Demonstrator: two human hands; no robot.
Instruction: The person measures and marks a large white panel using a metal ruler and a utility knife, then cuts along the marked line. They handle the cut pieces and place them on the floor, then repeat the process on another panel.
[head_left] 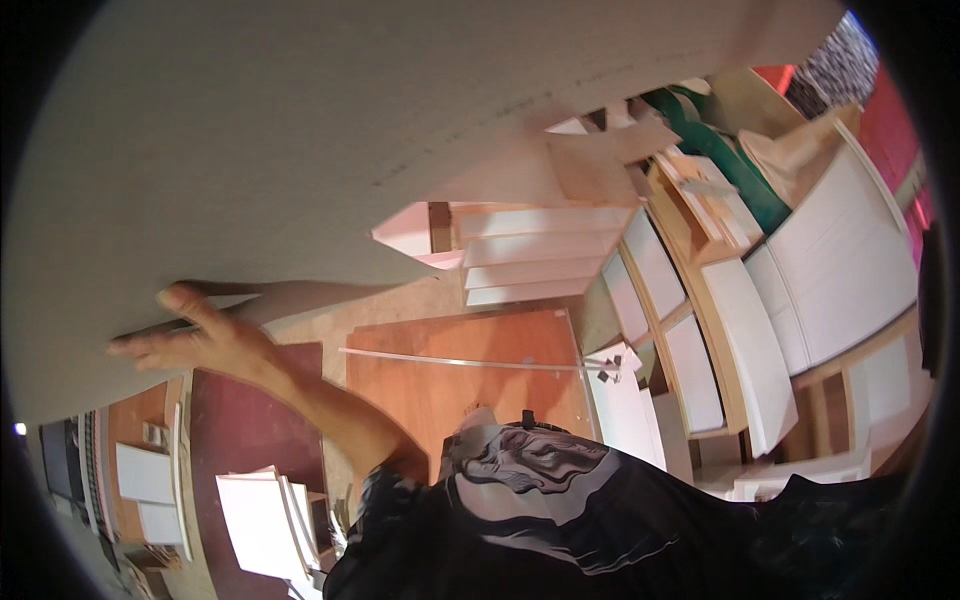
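Observation:
A large grey board (250, 170) fills the upper left, very close to me, with faint dark marks along its face. My left hand (210, 338) reaches out to the lower left part of this board, its thumb apart from the stretched fingers. The fingertips lie at or against the grey surface, with a shadow beside them; firm contact cannot be made out. My right hand is out of the picture.
Below lies an orange-brown panel (450, 390) with a thin pale strip (470, 361) across it. White-fronted cabinets and drawers (690, 350) stand to the right, a white shelf unit (545, 250) behind. White panels (265, 520) rest on a dark red surface (255, 420) at lower left.

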